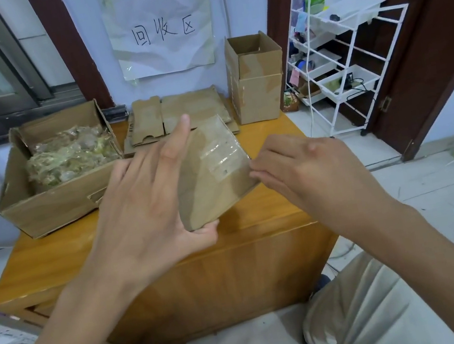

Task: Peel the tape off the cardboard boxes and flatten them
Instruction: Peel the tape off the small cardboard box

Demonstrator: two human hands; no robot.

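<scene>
I hold a small brown cardboard box (209, 180) tilted above the wooden table (257, 215). Clear tape (221, 154) covers its upper right face. My left hand (147, 203) holds the box from the left, thumb under the lower corner and fingers spread along its side. My right hand (287, 164) is at the box's right edge, its fingertips pinching at the tape's end there. A stack of flattened cardboard (180, 113) lies at the back of the table. An open upright box (255, 77) stands at the back right.
A large open box (53, 201) full of crumpled used tape sits on the table's left. A paper sign hangs on the wall behind. A white wire rack (352, 66) stands right of the table, beside a dark door. My knees are below the table's front.
</scene>
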